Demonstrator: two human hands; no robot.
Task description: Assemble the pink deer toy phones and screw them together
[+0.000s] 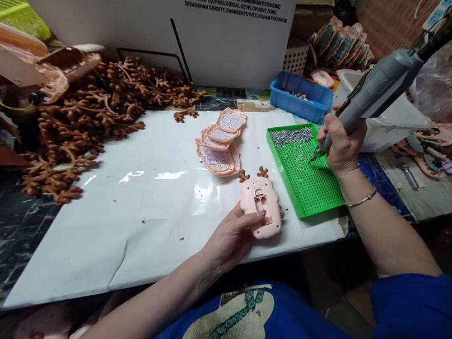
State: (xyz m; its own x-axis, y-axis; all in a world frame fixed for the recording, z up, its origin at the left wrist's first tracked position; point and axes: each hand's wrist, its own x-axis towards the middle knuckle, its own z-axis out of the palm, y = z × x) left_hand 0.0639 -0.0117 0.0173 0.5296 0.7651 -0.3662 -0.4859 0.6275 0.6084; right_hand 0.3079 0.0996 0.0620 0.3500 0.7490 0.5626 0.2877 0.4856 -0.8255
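My left hand (237,232) grips a pink plastic toy casing (274,202) with brown antlers, its back side up and an open battery compartment showing. The thumb lies across that compartment. In my right hand (343,144) is a grey electric screwdriver (378,87), held at a slant with its tip low over a green perforated tray (309,209). Small silver screws (292,136) are heaped at the tray's far end, and some sit scattered in its holes. Whether the tip touches a screw I cannot tell. Several pink shells with patterned keypads (217,157) lie beyond the casing.
Brown antler pieces (90,109) form a large pile at the left, beside pink casing parts (56,79). A blue bin (300,97) and a white tub (389,129) stand behind the tray. A large white carton (154,23) closes off the back. White sheeting (153,198) covers the table.
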